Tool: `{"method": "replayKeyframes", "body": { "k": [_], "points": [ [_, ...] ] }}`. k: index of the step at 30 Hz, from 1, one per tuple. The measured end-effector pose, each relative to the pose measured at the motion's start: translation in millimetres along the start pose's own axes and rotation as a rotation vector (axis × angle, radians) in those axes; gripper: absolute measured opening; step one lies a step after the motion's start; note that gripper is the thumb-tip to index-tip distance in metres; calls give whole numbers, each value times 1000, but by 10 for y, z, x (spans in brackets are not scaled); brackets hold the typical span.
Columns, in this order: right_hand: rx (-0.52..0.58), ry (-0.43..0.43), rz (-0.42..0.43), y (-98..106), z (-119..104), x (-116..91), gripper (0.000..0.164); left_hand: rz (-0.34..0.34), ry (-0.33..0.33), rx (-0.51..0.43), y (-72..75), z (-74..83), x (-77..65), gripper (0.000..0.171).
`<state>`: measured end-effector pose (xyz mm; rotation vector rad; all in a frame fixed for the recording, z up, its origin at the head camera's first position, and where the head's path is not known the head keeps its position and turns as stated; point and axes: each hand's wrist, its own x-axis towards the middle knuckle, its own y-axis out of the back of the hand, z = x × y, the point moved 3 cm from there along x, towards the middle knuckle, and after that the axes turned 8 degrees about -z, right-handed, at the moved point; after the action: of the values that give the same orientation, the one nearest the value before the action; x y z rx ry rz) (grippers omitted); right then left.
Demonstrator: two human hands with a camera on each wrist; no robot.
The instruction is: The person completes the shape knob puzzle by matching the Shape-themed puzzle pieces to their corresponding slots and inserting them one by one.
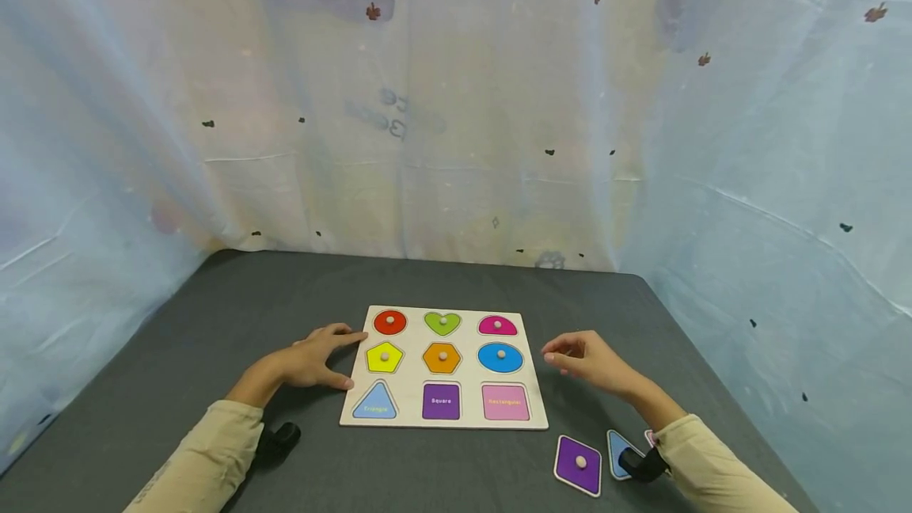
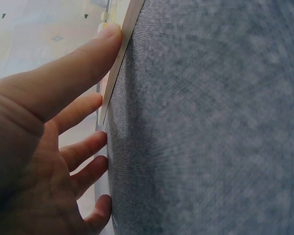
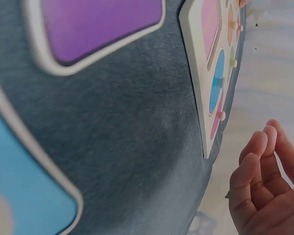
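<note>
A white shape-puzzle board point(image 1: 408, 402) lies on the table. My left hand point(image 1: 311, 357) touches its left edge with thumb and index finger, the other fingers spread, as the left wrist view shows. To the right of the board my right hand point(image 1: 593, 361) hovers with loosely bent fingers and holds nothing. Knobbed pieces sit in the upper two rows, among them a red circle point(image 1: 381, 326) and a blue oval point(image 1: 488, 358). The bottom row shows labelled triangle, square and rectangle recesses. A purple square piece point(image 1: 570, 475) and a blue triangle piece point(image 1: 616, 446) lie near my right wrist.
Part of a pink piece point(image 1: 649, 436) shows beside the right sleeve, which hides the rest. Dark grey cloth point(image 1: 442, 469) covers the table. A pale patterned curtain point(image 1: 456, 204) hangs behind and along both sides. Black straps point(image 1: 274, 443) are on both wrists.
</note>
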<state>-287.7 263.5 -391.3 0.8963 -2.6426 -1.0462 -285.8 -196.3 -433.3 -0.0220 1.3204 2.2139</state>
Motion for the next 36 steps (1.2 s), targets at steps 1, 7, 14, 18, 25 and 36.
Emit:
{"method": "replayKeyframes", "body": {
  "k": [1,7,14,18,25,36],
  "points": [
    [2,2,-1,1,2,-23,34,-1,2,-1,0,-2,-2,90],
    [1,-1,16,54,54,-175,34,-2,4,-3,0,-5,5,90],
    [1,41,20,75,174,-350,28,1,-6,4,15,-1,21,90],
    [26,48,1,49,243,-441,28,2,-11,7,15,5,20,90],
    [68,44,-23,23,359,-601,30,3,-14,9,1,13,9,89],
    [198,68,-124,23,509,-822,33,3,5,11,-7,-21,23,90]
  ]
}}
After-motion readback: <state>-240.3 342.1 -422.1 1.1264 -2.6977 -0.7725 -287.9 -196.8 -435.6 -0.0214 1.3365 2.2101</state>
